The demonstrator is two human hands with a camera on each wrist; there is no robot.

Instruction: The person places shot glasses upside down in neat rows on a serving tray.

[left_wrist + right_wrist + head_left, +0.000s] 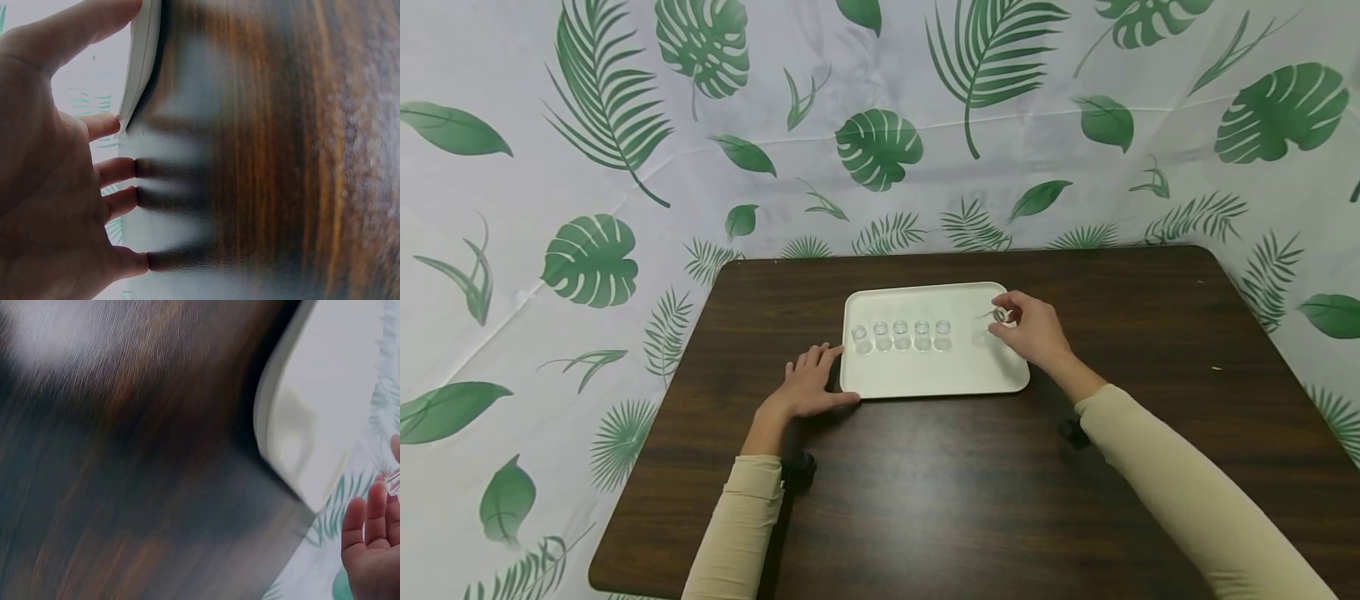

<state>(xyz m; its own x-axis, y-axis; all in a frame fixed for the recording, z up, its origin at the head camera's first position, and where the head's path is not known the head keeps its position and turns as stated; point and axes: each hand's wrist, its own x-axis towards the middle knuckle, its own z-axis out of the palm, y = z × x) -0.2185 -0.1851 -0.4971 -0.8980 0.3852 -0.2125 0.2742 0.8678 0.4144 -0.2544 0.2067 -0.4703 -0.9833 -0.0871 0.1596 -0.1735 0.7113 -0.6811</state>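
A cream-white tray (940,377) lies on the dark wood table. On its left half stand several small clear glass jars (901,336) in a row. Spread along the tray's left end, my left hand (808,387) has its thumb at the near corner and a fingertip against the side; in the left wrist view its other fingertips (128,262) rest on the table. Over the tray's right end, my right hand (1032,329) pinches a small clear glass jar (999,315), tilted. A faint clear shape shows just left of that hand, too indistinct to name.
The brown wood table (925,500) extends around the tray on all sides. A white cloth with green leaves (880,150) hangs behind and at the sides. A tiny pale fleck (1216,368) lies on the table at the right.
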